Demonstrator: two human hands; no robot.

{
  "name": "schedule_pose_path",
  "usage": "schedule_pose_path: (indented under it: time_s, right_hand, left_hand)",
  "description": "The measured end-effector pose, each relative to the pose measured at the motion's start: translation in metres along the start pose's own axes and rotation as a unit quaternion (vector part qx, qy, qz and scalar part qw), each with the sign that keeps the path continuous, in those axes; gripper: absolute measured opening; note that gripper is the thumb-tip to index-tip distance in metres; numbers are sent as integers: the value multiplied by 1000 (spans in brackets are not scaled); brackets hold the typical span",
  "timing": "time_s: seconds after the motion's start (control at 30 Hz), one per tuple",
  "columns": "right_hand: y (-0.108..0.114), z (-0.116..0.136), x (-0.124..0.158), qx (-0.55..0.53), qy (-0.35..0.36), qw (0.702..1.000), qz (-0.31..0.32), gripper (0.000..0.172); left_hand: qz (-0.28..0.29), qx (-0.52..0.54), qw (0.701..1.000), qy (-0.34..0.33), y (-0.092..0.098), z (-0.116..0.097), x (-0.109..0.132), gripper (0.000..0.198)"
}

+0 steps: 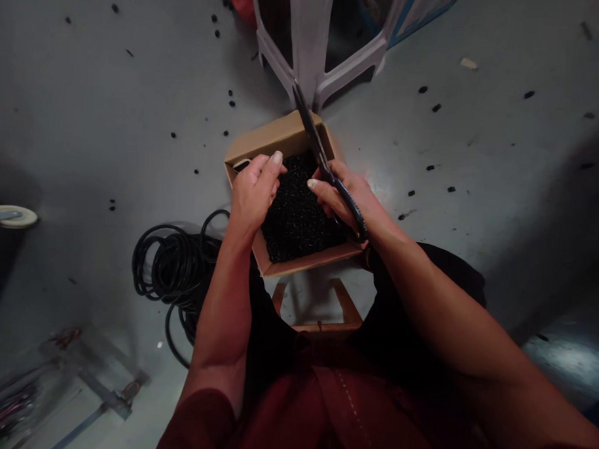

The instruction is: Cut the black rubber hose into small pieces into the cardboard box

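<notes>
Black scissors (309, 120) gripped in right hand (342, 200) over cardboard box (277, 137) of small black pieces (300, 215); left hand (254, 190) curled, grip unclear.

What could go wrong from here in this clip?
The black-handled scissors in the right hand are close to the left hand, so a slip could nick it. The small black pieces heap high in the cardboard box, so some may spill onto the floor, where similar bits already lie. The black cable coil beside the person could snag if tugged.
</notes>
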State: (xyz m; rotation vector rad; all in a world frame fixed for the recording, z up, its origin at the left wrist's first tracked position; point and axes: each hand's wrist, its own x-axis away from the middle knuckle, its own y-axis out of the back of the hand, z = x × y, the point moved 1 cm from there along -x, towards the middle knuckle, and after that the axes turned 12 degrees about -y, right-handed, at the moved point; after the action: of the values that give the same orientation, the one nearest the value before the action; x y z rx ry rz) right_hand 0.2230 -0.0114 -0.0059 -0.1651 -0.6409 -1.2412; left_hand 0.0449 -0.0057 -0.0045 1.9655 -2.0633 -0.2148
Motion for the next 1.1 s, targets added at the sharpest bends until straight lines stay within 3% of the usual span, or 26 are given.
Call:
schedule_pose_path:
  time_s: [0.2,0.4,0.57,0.83,1.1]
  right_hand:
    - [0,-6,-6,-4,27,999,-27,30]
    - [0,-11,-12,-27,42,998,-42,35]
    - [-1,-12,-13,-47,32,998,-35,39]
    - [-2,-11,-15,-62,28,998,-18,40]
    - [-4,-10,-10,-159,26,986,30,31]
  left_hand:
    - [66,30,997,24,-5,-1,2,30]
    - [92,17,994,51,-4,5,3,49]
    - [156,28,987,27,-6,7,8,47]
    - [159,69,984,26,-10,9,10,63]
    - [186,94,977,39,-11,4,12,64]
